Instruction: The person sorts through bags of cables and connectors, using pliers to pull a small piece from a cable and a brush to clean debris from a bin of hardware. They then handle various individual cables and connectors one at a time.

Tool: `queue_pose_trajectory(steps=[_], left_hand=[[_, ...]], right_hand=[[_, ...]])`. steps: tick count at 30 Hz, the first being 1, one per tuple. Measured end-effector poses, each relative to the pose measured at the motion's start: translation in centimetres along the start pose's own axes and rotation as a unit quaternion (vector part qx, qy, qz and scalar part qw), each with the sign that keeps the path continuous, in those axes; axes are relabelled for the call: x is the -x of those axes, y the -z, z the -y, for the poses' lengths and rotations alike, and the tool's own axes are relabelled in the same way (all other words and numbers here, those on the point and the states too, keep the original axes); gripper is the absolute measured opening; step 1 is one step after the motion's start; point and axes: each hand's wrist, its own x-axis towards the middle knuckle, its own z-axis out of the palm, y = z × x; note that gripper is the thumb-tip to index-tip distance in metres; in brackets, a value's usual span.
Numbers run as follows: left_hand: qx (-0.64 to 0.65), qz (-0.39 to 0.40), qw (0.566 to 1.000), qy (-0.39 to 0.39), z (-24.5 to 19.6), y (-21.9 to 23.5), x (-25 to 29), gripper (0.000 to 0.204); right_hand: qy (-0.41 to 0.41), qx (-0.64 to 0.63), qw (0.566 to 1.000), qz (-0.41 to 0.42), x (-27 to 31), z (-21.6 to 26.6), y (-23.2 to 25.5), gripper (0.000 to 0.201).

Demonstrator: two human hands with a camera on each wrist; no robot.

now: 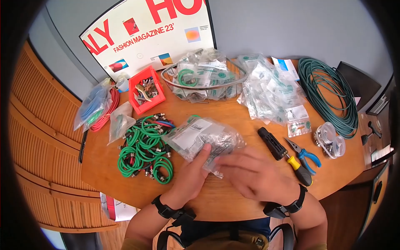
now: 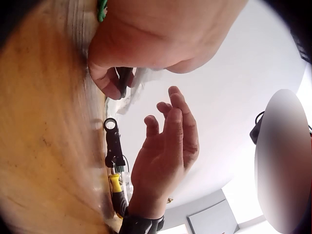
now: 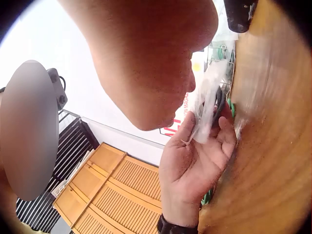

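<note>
A clear plastic bag (image 1: 223, 135) with a white label is in the left hand (image 1: 187, 183), thumb on top, above the table in front of the body. In the right wrist view the left hand (image 3: 195, 163) grips the bag (image 3: 207, 109) from below, and a dark cable loop shows at it. Close to the bag's right side is the right hand (image 1: 260, 173), blurred, its fingers reaching toward the bag's lower corner; contact cannot be told. In the left wrist view the right hand (image 2: 165, 151) has loosely extended fingers and holds nothing.
Green cables (image 1: 141, 150) lie piled left of the bag. Behind stand a red bin (image 1: 156, 102) and a wire basket (image 1: 204, 88) of bagged items. Rightward are more bags (image 1: 271, 89), a black tool (image 1: 271, 143), a screwdriver (image 1: 299, 170), pliers (image 1: 307, 157), small jars (image 1: 329, 139) and coiled cable (image 1: 310, 96).
</note>
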Motion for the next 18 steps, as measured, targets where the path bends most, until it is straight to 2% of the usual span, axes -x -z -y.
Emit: queue_pose_trajectory(steps=[2,3,6,7,8,9,10,12,13,15,16,18], left_hand=[[-0.03,-0.025,0.999,-0.036,0.0,-0.5,0.1,0.047],[-0.03,-0.025,0.999,-0.036,0.0,-0.5,0.1,0.047],[-0.056,-0.009,0.997,-0.048,-0.1,-0.7,0.2,0.047],[-0.054,-0.003,0.997,-0.051,-0.2,-0.9,0.3,0.048],[-0.051,0.003,0.997,-0.054,-0.3,-1.0,0.4,0.049],[-0.052,0.004,0.997,-0.053,-0.3,-1.1,0.5,0.049],[-0.062,0.011,0.996,-0.055,-0.3,-1.2,0.6,0.049],[-0.072,0.019,0.996,-0.056,-0.2,-1.5,0.8,0.051],[-0.057,0.008,0.997,-0.047,-0.3,-1.7,0.8,0.051],[-0.041,-0.003,0.998,-0.039,-0.1,-1.2,0.5,0.051],[-0.05,0.015,0.998,-0.032,0.1,-0.1,0.2,0.049],[-0.057,0.03,0.998,-0.025,0.1,0.5,0.2,0.047]], right_hand=[[-0.089,-0.022,0.993,-0.075,-0.1,0.1,0.7,0.032],[-0.089,-0.022,0.993,-0.076,-0.2,0.0,0.7,0.032],[-0.221,0.037,0.954,-0.198,-0.2,-0.4,0.4,0.043],[-0.221,0.038,0.954,-0.198,-0.1,-0.6,0.2,0.043],[-0.316,-0.111,0.922,-0.194,0.1,-0.7,-0.1,0.043],[-0.401,-0.257,0.86,-0.185,0.3,-0.9,-0.3,0.043],[-0.402,-0.256,0.859,-0.186,0.4,-1.2,-0.4,0.043],[-0.361,-0.459,0.794,-0.167,0.5,-1.8,-0.4,0.04],[-0.362,-0.457,0.795,-0.167,0.5,-1.8,-0.1,0.04],[-0.361,-0.365,0.835,-0.198,0.6,-1.6,0.5,0.029],[-0.361,-0.365,0.836,-0.196,0.6,-1.8,0.8,0.029],[-0.296,-0.169,0.885,-0.316,0.5,-2.4,1.7,0.018]])
